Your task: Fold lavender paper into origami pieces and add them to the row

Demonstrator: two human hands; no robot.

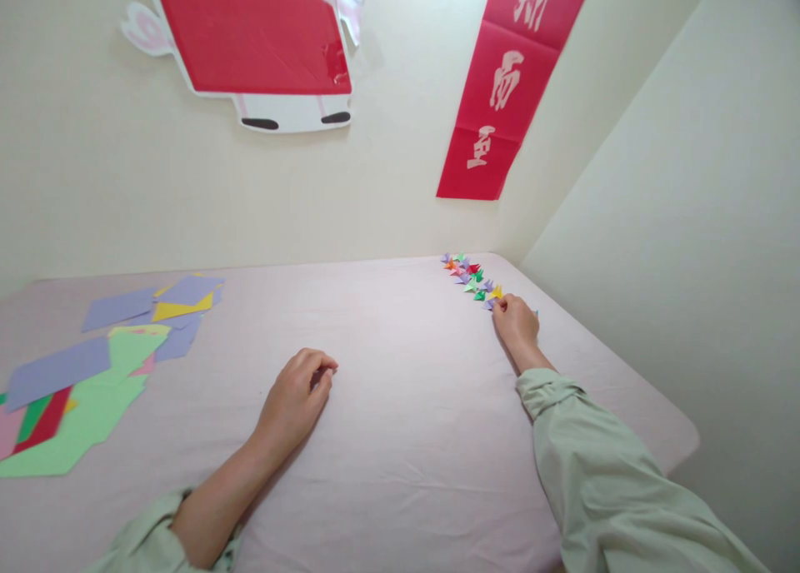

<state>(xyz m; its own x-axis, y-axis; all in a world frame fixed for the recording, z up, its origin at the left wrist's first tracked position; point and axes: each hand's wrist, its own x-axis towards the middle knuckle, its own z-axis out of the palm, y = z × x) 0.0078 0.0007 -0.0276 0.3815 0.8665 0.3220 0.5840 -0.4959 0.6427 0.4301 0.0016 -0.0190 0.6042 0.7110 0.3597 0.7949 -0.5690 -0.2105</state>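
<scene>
The left hand rests near the middle of the table with its fingers loosely curled and a small gap between thumb and forefinger, while the right hand reaches farther out, its thumb and forefinger brought together at the near end of a row of little folded papers; whether they grip one or only touch it, I cannot tell. A pale back wall meets a side wall on the right. Below them spreads the table, covered by a pale pink cloth with faint creases and a rounded corner at the right. On the back wall hang a white-edged cut-out figure with a red panel and, to its right, a slanting red banner with pale characters. Pale green sleeves cover both arms down to the forearms. Flat paper sheets in light green, purple, red, pink, yellow and darker green overlap at the left of the table. Smallest are the folded papers, pointed and many-coloured, running from the far right corner area toward the right hand; a purple one lies right at its fingertips, beside a yellow one.
</scene>
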